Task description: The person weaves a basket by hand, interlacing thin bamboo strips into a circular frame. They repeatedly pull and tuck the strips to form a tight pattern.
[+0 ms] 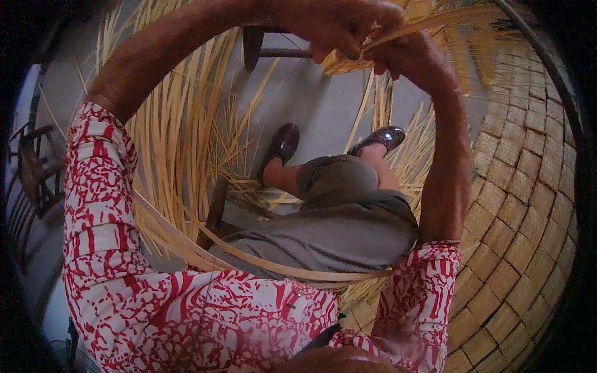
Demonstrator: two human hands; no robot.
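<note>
In the head view, both hands meet at the top edge, the forearms arching up into a ring around the lap. The left hand (341,28) is curled, its fingertips pinching the flat tan strips (444,22) near one end; the right hand (413,55) is bent in just beside it, fingers curled beneath the strips, though I cannot tell whether it truly grips them. The strips run away to the upper right, above the woven splint mat (519,211). Another long strip (273,264) bows across the grey trousers (311,239) (whether it joins what the hands hold, I cannot tell). Loose splints (180,118) fan over the grey floor (323,105), some lying near the dark shoes (285,142). A strip could split or crack, I would judge, if bent too sharply at the pinch. The one over the lap might spring loose or snag on the sleeves (102,186), given how curved it looks. A shoe could also crush or drag splints, should the feet shift, and thin edges might nick bare fingers pulled along them.
</note>
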